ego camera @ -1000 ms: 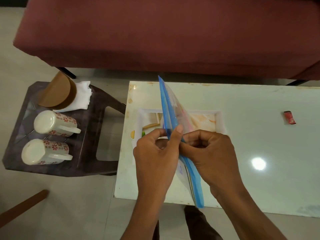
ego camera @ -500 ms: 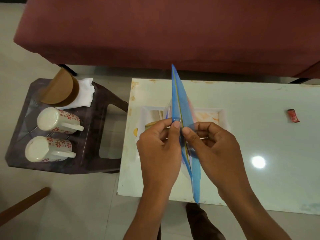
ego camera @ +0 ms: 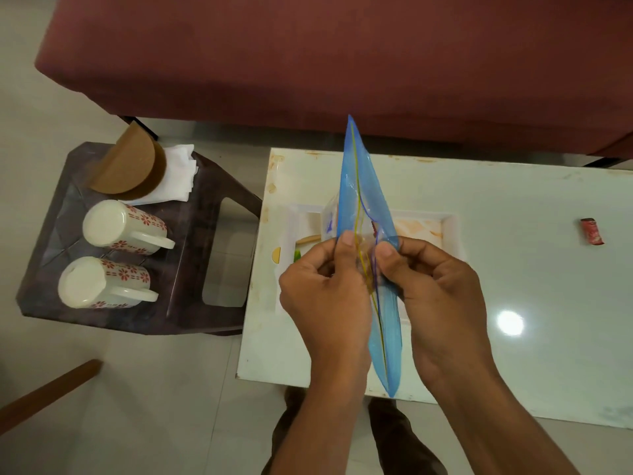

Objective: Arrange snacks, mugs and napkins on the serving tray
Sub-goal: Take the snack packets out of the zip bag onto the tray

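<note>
Both hands hold a clear zip bag with a blue top strip (ego camera: 359, 186) edge-up over the white serving tray (ego camera: 452, 231). My left hand (ego camera: 325, 296) pinches one lip of the strip and my right hand (ego camera: 442, 289) pinches the other; the lips are parted a little between the thumbs. Something red and pale shows inside the bag, too unclear to name. Two cream mugs with red flowers (ego camera: 120, 228) (ego camera: 99, 284) lie on their sides on the dark stool (ego camera: 205, 200) at left. White napkins (ego camera: 178, 173) sit behind them in a round wooden holder (ego camera: 126, 166).
The tray rests on a white glossy low table (ego camera: 513, 286). A small red wrapper (ego camera: 592, 232) lies at its right. A maroon sofa (ego camera: 342, 56) runs behind the table. A wooden bar (ego camera: 44, 392) crosses the floor at lower left. My feet show below the table's front edge.
The bag's two lips have come slightly apart between my thumbs. The bag has turned more upright and edge-on, and both hands stay on it.
</note>
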Action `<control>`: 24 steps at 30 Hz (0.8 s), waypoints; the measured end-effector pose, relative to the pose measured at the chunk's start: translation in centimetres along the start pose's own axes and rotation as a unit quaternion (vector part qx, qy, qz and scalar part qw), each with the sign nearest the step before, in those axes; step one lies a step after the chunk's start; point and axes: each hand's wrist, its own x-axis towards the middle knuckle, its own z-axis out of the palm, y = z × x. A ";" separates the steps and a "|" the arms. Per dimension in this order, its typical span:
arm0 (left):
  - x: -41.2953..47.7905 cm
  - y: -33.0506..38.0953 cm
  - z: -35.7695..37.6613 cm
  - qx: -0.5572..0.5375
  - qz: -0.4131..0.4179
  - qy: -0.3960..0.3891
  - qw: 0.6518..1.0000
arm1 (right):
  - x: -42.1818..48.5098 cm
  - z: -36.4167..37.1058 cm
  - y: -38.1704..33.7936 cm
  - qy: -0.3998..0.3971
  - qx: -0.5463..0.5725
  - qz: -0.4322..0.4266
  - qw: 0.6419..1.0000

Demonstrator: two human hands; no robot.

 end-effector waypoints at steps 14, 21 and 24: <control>3.8 1.2 -4.1 -0.155 -0.100 0.021 0.983 | 1.0 -1.7 -1.0 -0.009 0.206 0.047 0.977; 6.0 1.8 -7.9 -0.096 -0.045 0.042 0.993 | 1.4 -3.5 -1.8 -0.001 0.128 0.005 0.992; 5.6 1.7 -8.5 -0.084 -0.037 0.029 0.995 | 0.6 -2.4 -2.1 -0.040 0.043 -0.017 0.998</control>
